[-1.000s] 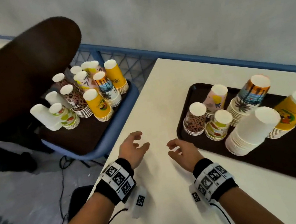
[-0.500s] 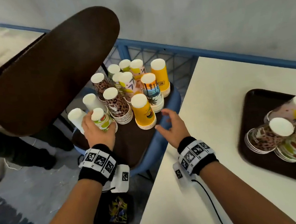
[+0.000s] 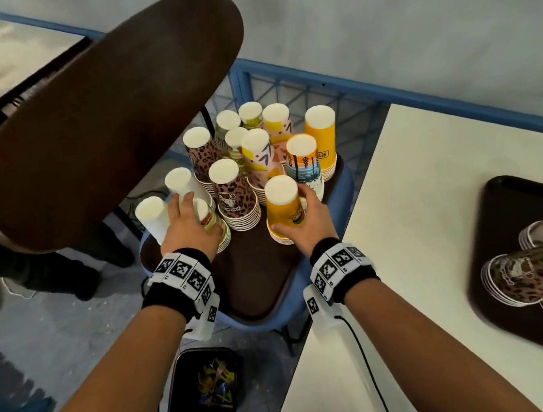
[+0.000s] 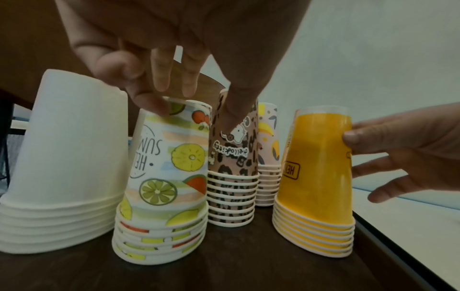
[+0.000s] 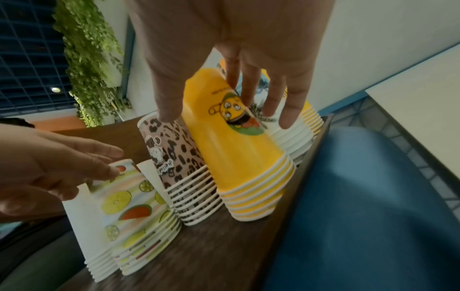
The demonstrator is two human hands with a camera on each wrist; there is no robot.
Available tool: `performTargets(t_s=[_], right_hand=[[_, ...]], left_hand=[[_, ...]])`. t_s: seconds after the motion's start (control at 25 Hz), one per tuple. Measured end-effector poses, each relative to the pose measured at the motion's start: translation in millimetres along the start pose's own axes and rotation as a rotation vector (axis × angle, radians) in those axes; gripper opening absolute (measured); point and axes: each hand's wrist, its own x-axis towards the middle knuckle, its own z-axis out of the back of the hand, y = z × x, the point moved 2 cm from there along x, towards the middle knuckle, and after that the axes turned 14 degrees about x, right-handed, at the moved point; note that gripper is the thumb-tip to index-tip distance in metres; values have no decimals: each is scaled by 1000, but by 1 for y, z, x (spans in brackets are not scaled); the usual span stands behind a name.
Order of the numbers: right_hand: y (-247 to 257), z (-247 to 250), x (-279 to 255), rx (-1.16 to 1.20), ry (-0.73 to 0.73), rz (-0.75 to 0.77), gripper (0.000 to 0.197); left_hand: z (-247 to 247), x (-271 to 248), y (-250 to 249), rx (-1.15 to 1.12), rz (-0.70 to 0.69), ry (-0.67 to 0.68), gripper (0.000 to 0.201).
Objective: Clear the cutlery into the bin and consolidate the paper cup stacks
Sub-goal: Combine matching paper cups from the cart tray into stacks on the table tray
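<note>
Several upside-down paper cup stacks stand on a brown tray (image 3: pixel 255 277) on a blue chair seat. My left hand (image 3: pixel 191 213) is over the fruit-print stack (image 3: pixel 213 223). In the left wrist view, thumb and forefinger pinch the top of that stack (image 4: pixel 169 171), which leans slightly. My right hand (image 3: pixel 299 216) grips the yellow stack (image 3: pixel 283 204). In the right wrist view the thumb is on one side and the fingers on the other side of the yellow stack (image 5: pixel 236 149), which tilts with one rim edge raised. Beside them stand white (image 4: pixel 64 157) and leopard-print (image 4: pixel 234 167) stacks.
A black bin (image 3: pixel 206 387) holding coloured cutlery sits on the floor below my left forearm. The chair's brown backrest (image 3: pixel 106 117) overhangs the stacks on the left. At the right, the white table (image 3: pixel 418 203) carries a second brown tray (image 3: pixel 505 209) with more cup stacks (image 3: pixel 528 275).
Both hands left the table and reached left to the chair's tray. The left hand settled on the fruit-print stack; the right hand then closed round the yellow stack and tilted it.
</note>
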Motion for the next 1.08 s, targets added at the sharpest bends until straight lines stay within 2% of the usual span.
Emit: performTargets(t_s=[0.12,0.2,0.28,0.36,0.44,0.52,0.6,0.72,0.84,0.92,1.0,1.08], right_hand=[[-7,-7,7,-116,-31,-45,92],[-10,-12,7,-208,9,-81,89],[-14,-18,4,-162,73,-99,89],[-20,-24,0,-113,144,-118,91],[-23,-30,-4,-151,204,-137,89],[-25,-32,-9,-132,201,-128,86],[-20,-31,-16,-88,203,-99,83],[-9,-26,-29,-56,198,-74,85],[0,2,-55,105,90,-58,84],[-2,34,-76,189,-13,-39,76],[-7,71,-100,210,-93,-29,76],[-13,109,-122,233,-172,-11,83]], left_hand=[[2,3,-2,21,22,54,72],[5,2,-2,42,19,57,71],[1,0,1,37,-13,75,68],[-12,-8,5,-84,-22,102,65],[-30,-22,8,-320,42,141,66],[-50,-32,10,-485,113,208,74],[-61,-36,9,-508,114,247,78],[-60,-33,8,-457,62,211,78],[-53,-40,0,-511,8,211,96],[-51,-51,-17,-586,-82,230,109],[-53,-70,-46,-695,-185,293,106],[-49,-97,-82,-791,-285,373,89]])
